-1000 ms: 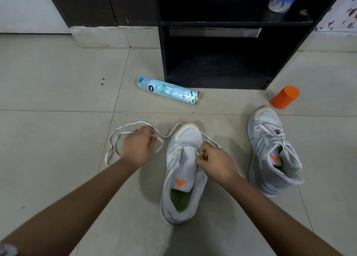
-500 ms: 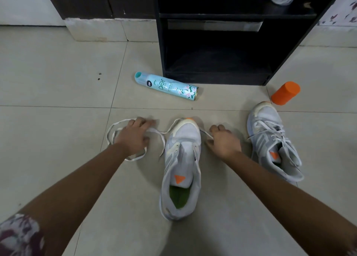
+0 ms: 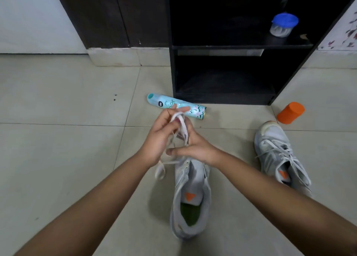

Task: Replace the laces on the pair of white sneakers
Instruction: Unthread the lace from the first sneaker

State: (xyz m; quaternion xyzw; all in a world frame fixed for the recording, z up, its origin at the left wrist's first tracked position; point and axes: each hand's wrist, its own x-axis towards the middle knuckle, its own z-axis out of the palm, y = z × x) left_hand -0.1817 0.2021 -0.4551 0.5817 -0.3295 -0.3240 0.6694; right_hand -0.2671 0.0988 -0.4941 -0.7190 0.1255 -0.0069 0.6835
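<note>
The left hand (image 3: 161, 135) and right hand (image 3: 196, 148) meet just above the toe of the unlaced sneaker (image 3: 191, 190). The left's half-curled fingers carry the looped white lace (image 3: 183, 127); the right pinches it alongside. The laced sneaker (image 3: 278, 155) lies well right of the right hand.

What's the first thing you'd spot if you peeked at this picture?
Right in the middle, the left hand and right hand hold a white lace up above the middle sneaker on the floor. The laced sneaker lies off to the right, close to a bright orange container. A teal spray can lies in front of the black shelf.
</note>
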